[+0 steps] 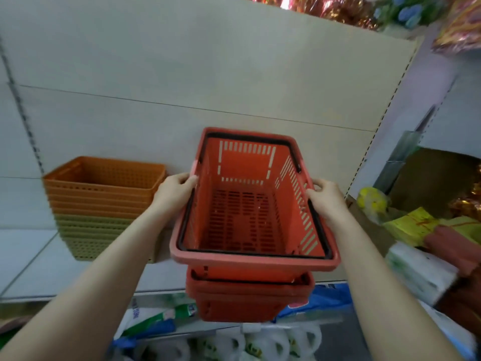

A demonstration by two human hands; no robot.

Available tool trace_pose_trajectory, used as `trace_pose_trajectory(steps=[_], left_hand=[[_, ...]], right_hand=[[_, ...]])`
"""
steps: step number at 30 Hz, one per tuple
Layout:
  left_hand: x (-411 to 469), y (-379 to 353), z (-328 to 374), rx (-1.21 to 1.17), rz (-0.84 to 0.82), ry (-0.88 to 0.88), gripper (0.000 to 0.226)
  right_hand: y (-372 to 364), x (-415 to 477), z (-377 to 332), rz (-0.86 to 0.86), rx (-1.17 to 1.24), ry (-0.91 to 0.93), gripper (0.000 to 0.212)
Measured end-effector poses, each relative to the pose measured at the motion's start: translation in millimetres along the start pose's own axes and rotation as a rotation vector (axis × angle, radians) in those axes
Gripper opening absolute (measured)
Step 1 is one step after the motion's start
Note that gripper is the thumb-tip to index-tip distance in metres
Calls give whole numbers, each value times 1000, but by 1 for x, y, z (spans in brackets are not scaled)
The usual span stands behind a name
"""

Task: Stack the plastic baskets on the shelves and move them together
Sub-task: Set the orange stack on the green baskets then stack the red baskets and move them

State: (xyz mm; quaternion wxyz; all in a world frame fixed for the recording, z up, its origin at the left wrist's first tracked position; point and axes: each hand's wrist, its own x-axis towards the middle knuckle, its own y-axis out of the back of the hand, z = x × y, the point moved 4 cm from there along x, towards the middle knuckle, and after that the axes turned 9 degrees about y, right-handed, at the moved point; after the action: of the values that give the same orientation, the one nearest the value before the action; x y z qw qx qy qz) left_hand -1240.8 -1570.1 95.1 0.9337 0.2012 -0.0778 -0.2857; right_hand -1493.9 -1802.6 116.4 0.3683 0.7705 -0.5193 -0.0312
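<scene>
A red plastic shopping basket (247, 209) with black folded handles is held in the air in front of the white shelf (52, 272), tilted slightly. My left hand (175, 190) grips its left rim and my right hand (325, 195) grips its right rim. Below it, nested red baskets (250, 298) stick out past the shelf's front edge; the top basket sits partly inside them. On the shelf at the left stands a stack of nested small baskets (104, 204), orange ones on top and olive-green ones beneath.
A cardboard box (426, 183) with yellow and red packets stands at the right on the shelf. White plastic-wrapped goods (421, 272) lie below it. Bags and rolls (234, 342) fill the lower shelf. Shiny decorations (351, 9) hang above.
</scene>
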Motion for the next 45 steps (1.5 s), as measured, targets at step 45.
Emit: trace_pose_trajectory(steps=[45], left_hand=[[-185,-1,-196,-456,-137,337,70]], right_hand=[[-104,-228,105,-210,621,-290,43]])
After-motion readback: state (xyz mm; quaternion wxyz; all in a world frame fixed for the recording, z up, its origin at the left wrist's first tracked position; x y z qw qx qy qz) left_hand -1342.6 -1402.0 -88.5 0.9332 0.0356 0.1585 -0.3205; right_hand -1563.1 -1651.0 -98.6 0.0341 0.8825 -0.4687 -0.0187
